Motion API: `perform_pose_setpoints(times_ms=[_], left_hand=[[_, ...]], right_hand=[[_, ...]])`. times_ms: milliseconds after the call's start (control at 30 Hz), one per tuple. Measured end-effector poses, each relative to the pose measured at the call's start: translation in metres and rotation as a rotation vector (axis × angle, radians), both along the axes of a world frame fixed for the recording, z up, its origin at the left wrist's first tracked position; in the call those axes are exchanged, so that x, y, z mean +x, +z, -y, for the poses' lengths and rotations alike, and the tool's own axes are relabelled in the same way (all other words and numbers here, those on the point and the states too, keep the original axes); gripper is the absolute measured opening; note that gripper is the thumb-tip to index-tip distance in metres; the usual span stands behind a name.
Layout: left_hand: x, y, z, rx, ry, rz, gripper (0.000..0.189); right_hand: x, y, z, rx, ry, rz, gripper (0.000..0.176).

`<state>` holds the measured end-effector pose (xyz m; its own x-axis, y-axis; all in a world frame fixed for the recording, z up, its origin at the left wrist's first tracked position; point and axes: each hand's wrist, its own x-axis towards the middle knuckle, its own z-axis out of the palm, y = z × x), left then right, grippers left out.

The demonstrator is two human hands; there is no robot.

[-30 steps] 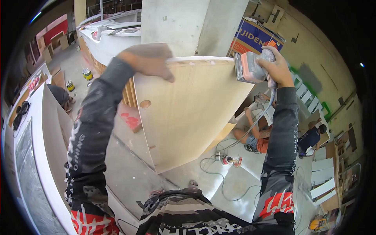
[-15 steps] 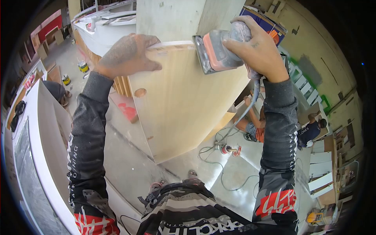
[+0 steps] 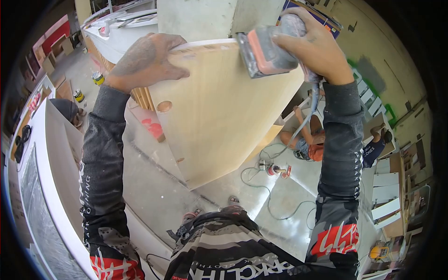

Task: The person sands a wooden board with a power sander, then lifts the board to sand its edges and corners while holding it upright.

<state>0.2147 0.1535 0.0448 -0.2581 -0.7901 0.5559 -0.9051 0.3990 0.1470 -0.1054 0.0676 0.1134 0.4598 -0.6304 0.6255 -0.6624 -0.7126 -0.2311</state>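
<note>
Head view: left hand (image 3: 147, 60) sat on the top edge of the plywood panel (image 3: 219, 112), near its left corner. Its fingers (image 3: 179, 72) were curled down over the near face, grasping the board. Hand dusty.

Right hand (image 3: 313, 46) was clenched around the body of the orange-grey sander (image 3: 266, 53). The sander's pad was pressed against the panel's top edge, right of the left hand, with the two hands apart. The sander's grey cord (image 3: 305, 123) dropped from under the right hand, ran past the panel's right edge and went down to the floor (image 3: 154, 186).

The panel stood upright and tilted, its lower corner on the floor just ahead of the person's feet. A round hole (image 3: 164, 106) showed in its face, below the left hand.

A concrete column (image 3: 200, 18) rose right behind the panel, and a blue-orange cardboard box (image 3: 322, 21) showed behind the right hand.

Left side: a white cabinet (image 3: 51, 149), with a crouched person (image 3: 65, 108) beyond it. Two paint cans (image 3: 97, 77) stood on the floor further back.

Right side, well below the sander: one person in orange shorts (image 3: 311, 142) and another in a dark shirt (image 3: 375, 149) were both low on the floor. A small red tool (image 3: 276, 170) lay among loose cable near them.
</note>
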Motion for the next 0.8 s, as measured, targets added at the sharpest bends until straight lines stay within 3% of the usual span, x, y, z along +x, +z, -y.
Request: perform_pose_setpoints(times_ms=[233,367,433,567,800], left_hand=[[-0.001,0.004,0.001,-0.028,0.019,0.012,0.048],[0.0,0.004,0.003,-0.046,-0.027,-0.01,0.05],[0.002,0.002,0.0,-0.08,-0.009,0.071,0.052],[0.006,-0.004,0.005,-0.12,-0.036,0.055,0.054],[0.004,-0.003,0.005,-0.068,-0.005,0.029,0.055]], right_hand=[[0.04,0.014,-0.051,-0.001,0.118,0.042,0.052],[0.025,0.007,-0.032,-0.1,0.188,0.031,0.053],[0.013,-0.002,-0.029,-0.134,0.105,0.093,0.054],[-0.003,-0.007,0.008,-0.015,0.033,0.06,0.062],[0.039,0.005,-0.035,-0.13,0.156,0.0,0.057]])
